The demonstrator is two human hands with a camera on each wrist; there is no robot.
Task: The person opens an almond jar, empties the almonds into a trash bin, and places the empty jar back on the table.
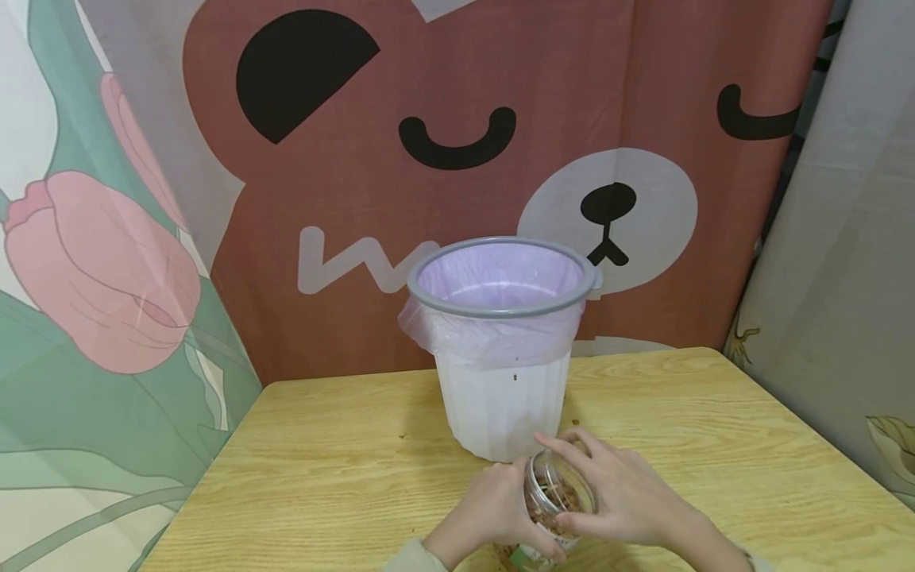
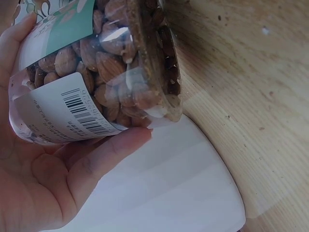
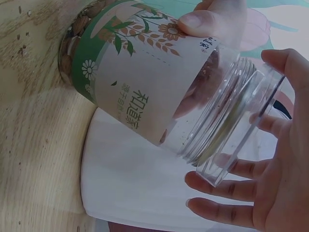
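A clear plastic jar with almonds in it is tilted over the table near the bin. Its green and white label faces the right wrist camera, and a barcode sticker shows in the left wrist view. My left hand grips the jar round its body. At the jar's threaded mouth, a clear lid sits between the thumb and fingers of my right hand. Whether the lid's threads are engaged I cannot tell.
Just beyond my hands stands a white bin with a grey rim and a pale purple liner. Small brown crumbs are scattered on the wood-grain table. Behind it hangs a bear-print curtain.
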